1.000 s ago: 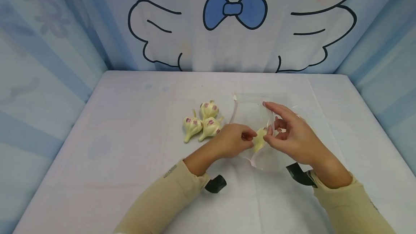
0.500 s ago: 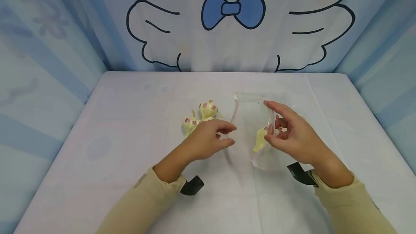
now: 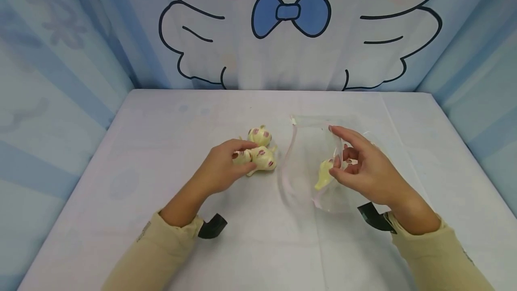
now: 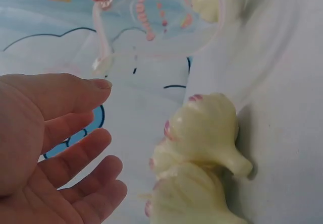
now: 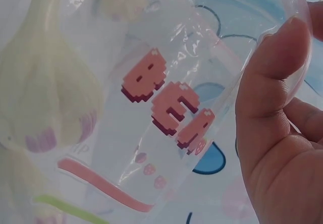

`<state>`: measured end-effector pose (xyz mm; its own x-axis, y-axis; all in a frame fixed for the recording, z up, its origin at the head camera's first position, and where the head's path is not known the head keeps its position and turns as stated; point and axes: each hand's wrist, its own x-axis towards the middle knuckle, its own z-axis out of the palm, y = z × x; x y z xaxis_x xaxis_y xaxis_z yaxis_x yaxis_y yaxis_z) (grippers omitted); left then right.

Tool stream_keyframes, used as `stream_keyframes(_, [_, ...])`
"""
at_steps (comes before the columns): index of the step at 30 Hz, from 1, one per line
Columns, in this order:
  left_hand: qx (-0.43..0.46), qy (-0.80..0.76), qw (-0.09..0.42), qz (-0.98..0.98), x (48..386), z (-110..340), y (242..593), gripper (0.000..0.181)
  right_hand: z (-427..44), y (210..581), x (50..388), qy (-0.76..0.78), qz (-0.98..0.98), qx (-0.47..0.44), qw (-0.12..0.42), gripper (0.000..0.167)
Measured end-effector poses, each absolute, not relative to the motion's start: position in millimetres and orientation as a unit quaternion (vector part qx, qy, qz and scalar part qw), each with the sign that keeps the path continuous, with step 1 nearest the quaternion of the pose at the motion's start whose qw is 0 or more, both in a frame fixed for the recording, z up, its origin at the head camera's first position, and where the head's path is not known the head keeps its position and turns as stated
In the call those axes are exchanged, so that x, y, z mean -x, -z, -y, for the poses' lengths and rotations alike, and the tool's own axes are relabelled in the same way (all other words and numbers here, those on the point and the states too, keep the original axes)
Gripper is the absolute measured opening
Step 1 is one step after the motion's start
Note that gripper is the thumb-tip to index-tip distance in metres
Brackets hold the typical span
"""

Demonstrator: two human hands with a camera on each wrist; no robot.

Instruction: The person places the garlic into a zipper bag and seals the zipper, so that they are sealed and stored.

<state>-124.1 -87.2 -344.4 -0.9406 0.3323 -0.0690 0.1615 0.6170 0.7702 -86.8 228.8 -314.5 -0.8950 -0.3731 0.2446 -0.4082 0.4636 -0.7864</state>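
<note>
Leaving the clear bag (image 3: 307, 136), L hand (image 3: 220, 167) now hovers by 3 loose garlic bulbs (image 3: 264, 159) on tabletop (image 3: 161, 147), fingers apart, unloaded; R hand (image 3: 367, 172) pinches bag edge, bagged bulbs (image 3: 323, 176) within; loose ones prob. reachable.

Bag (image 3: 308, 152), one: clear plastic, pink-rimmed, red-lettered, mouth open; cream bulbs (image 5: 50, 93) visible inside. Loose garlic bulbs (image 3: 263, 159), three: cream, purple-patched, stemmed, clustered just beside the bag.
</note>
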Motion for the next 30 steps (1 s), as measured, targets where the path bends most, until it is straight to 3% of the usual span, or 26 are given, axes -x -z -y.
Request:
stream_keyframes(14, [-0.073, -0.389, 0.084, -0.914, 139, 108, 369, 0.052, -230, 313, 86, -0.471, 0.852, -0.227, 0.017, 0.076])
stream_keyframes(25, [-0.063, -0.394, 0.082, -0.913, 148, 104, 391, 0.064, -230, 315, 85, -0.468, 0.853, -0.230, 0.022, 0.077])
stream_keyframes(30, [-0.065, -0.395, 0.085, -0.912, 148, 103, 395, 0.062, -230, 315, 84, -0.462, 0.857, -0.225, 0.022, 0.078])
